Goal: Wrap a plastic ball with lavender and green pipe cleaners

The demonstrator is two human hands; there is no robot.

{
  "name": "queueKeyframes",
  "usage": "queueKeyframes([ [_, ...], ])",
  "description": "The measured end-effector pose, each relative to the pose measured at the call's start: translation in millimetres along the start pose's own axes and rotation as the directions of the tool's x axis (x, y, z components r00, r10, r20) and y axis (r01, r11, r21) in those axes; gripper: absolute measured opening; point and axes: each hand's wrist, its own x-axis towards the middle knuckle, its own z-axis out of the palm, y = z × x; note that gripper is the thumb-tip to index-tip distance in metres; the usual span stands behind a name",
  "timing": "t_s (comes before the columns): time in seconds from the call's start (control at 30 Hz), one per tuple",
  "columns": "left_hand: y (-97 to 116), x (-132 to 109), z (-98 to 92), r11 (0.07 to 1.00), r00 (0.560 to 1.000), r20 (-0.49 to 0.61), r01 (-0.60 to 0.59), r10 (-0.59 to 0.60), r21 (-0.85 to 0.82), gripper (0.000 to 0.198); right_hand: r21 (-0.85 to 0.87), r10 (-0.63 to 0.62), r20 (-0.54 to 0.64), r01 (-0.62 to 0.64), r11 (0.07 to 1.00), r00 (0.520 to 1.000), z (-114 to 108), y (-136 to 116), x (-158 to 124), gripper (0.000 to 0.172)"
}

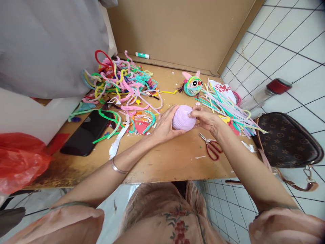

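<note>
A lilac ball with ring-like windings of pipe cleaner or yarn is held between my hands above the table. Around its left side curls my left hand, thumb underneath and fingers along the upper edge. My right hand is closed at the ball's right side, its fingertips pressed to the surface near the centre of the rings. Red-handled scissors lie just below my right hand. Beyond the ball stands a small decorated figure with pink ears, eyes and a red nose.
Tangled pipe cleaners heap at the left back; straight ones lie at right. A black phone rests front left. A glue stick lies by the cardboard. A brown handbag and a red-capped bottle are at right.
</note>
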Motion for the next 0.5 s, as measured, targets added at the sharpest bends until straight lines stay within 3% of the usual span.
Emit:
queueKeyframes([
  [0.1,0,-1,-1.1,1.0,0.996,-0.084,-0.027,0.026,-0.014,0.102,0.008,0.005,-0.008,-0.005,1.0,1.0,3,-2,-4,0.038],
  [0.23,3,-3,-3.1,0.993,0.985,-0.125,-0.12,0.12,0.002,0.061,0.021,0.046,-0.005,-0.046,0.999,0.999,6,-5,-8,0.035],
  [0.3,6,-4,-4.1,0.991,0.984,-0.114,-0.133,0.134,0.02,0.05,0.02,0.043,-0.009,-0.043,0.999,0.999,6,-5,-9,0.036],
  [0.5,11,-5,-7.4,0.987,0.984,-0.093,-0.149,0.155,0.067,0.049,0.02,0.04,0.021,-0.04,0.999,0.999,1,-3,-6,0.038],
])
